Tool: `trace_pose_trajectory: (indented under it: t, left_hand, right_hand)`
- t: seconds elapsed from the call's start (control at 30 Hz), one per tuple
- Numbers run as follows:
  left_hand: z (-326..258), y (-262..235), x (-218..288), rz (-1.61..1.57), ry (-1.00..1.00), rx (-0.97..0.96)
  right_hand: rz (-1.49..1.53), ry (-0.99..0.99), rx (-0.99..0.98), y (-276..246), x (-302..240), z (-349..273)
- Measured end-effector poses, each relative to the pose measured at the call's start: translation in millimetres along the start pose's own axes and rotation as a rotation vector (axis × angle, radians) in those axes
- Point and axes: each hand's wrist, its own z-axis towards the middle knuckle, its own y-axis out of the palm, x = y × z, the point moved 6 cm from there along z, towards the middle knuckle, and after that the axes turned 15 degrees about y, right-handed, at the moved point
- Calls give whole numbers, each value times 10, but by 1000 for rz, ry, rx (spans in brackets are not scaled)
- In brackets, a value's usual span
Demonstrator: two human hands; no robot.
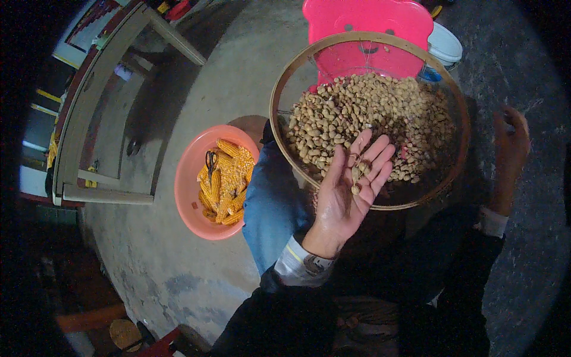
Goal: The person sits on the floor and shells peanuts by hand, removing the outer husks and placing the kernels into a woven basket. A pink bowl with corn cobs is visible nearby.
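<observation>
The fisheye rim blacks out the corners, and the right hand (510, 152) sits in that dim edge: it is raised at the far right beside the sieve's rim, its fingers blurred, so whether it is open or closed cannot be told. The near part of the round sieve (284, 89) is hidden behind the left hand (351, 187). The sieve rests over the person's lap, right of centre, its wooden hoop lying flat and facing up. Through its mesh a pink plastic stool (369, 24) shows on the far side, cut off by the top edge, with a white bucket (445, 44) partly hidden behind the hoop.

The sieve holds a heap of tan shelled peanuts (369, 116), piled toward its middle and right. The left hand lies palm up over the near rim, fingers spread and pointing far-right; its grip is wide open, with a few peanuts (358, 172) lying loose on the fingers.

Left of the blue-trousered knee (270, 202), an orange plastic basin (185, 190) stands on the concrete floor (232, 77). It contains yellow corn cobs (226, 184), long axes mostly running near-to-far, and a dark pair of scissors (210, 162) on top. A wooden frame (89, 101) lies at far left.
</observation>
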Motion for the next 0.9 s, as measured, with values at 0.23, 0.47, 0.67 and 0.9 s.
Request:
trace_pose_trajectory:
  t: [0.23,0.47,0.67,0.9]
  left_hand:
    - [-24,-93,-25,-42,-50,-27]
    - [-8,-160,-49,-19,-69,-53]
    - [-44,-108,-35,109,-49,57]
    - [-39,-205,-52,104,-35,135]
  right_hand:
    - [471,-726,-766,358,-1508,-1225]
    - [518,-499,-951,500,-1573,-1500]
    - [559,-417,-936,547,-1537,-1564]
    - [656,-302,-877,534,-1486,-1473]
